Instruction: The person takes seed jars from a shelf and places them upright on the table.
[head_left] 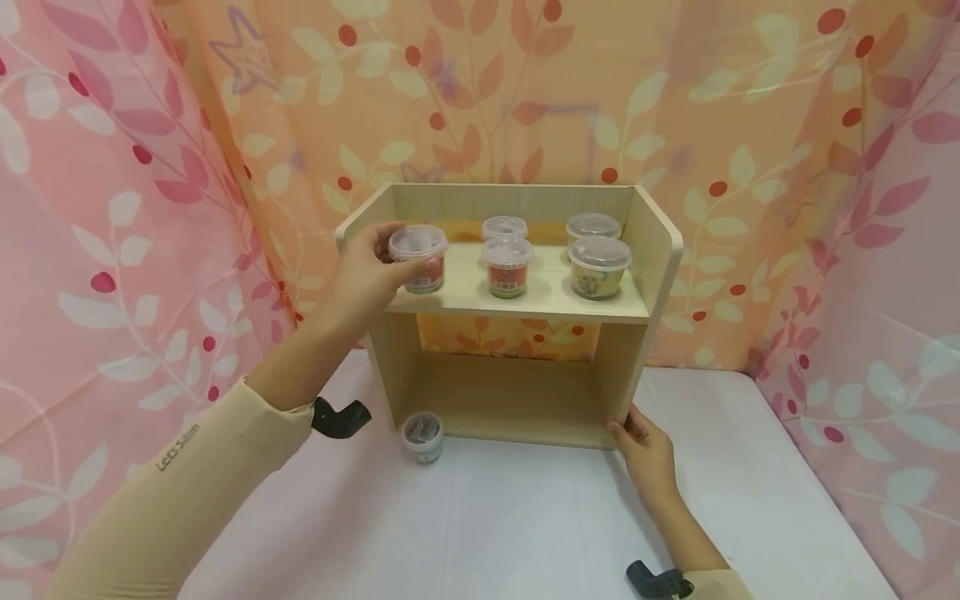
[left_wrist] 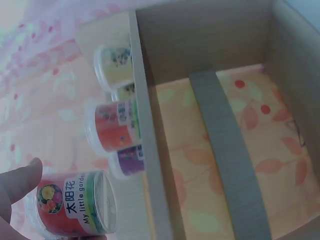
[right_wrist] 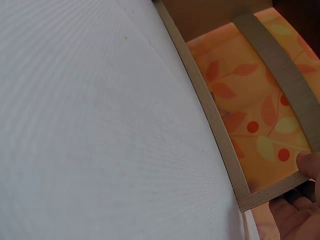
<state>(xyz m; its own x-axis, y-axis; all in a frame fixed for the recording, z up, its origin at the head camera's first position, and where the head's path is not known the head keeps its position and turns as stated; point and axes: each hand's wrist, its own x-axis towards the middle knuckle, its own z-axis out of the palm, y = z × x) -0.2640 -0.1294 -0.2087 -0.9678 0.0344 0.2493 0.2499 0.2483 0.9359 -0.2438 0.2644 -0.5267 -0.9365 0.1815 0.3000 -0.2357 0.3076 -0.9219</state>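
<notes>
My left hand (head_left: 367, 275) holds a small lidded plastic tub (head_left: 424, 271) between thumb and fingers, at the left end of the wooden shelf's (head_left: 658, 267) upper level. In the left wrist view, the tub (left_wrist: 75, 200) lies tilted sideways, its red label reading "My little garden". My right hand (head_left: 649, 460) grips the lower front edge of the shelf's right side panel, thumb on the inner side and fingers outside. Beside the held tub stand a red-labelled tub (head_left: 507, 271) and a wider yellow-green tub (head_left: 598, 271), each with another behind it.
The shelf's lower level (head_left: 510, 396) has an open back crossed by a wooden strip (left_wrist: 225, 145). Near its front left corner, a small lidded tub (head_left: 423, 440) sits on the white tabletop (head_left: 517, 517). Patterned curtains (head_left: 480, 100) hang behind and on both sides.
</notes>
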